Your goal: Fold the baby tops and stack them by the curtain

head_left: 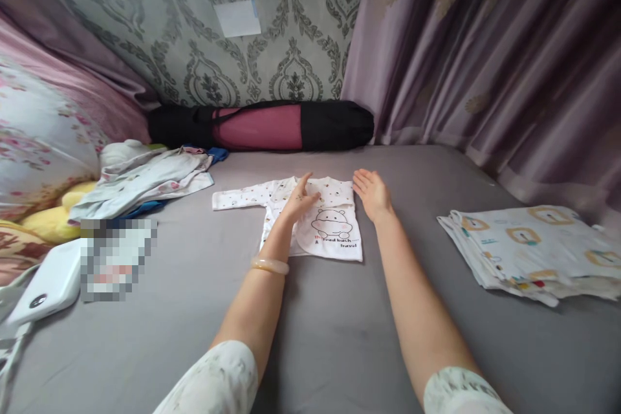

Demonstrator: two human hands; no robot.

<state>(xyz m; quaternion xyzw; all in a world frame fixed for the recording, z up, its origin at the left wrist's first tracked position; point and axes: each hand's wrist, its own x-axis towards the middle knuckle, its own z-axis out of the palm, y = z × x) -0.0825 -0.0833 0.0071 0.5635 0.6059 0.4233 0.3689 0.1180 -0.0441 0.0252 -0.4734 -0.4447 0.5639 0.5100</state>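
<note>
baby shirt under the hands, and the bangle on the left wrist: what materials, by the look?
Baby shirt: soft matte knit, probably cotton; it lies limp and flat, with a printed cartoon and small dots. Left hand rests on it; right hand is at its edge. Bangle: smooth, glossy, pale and slightly translucent, possibly jade, glass or resin; cannot tell which.

Item: baby shirt (320,220)
Look: white, small scattered prints, cartoon animal with lettering on the front
Pose: flat, front up, one sleeve stretched out sideways, the other side folded in
Place: middle of the grey bed (339,336)
</note>
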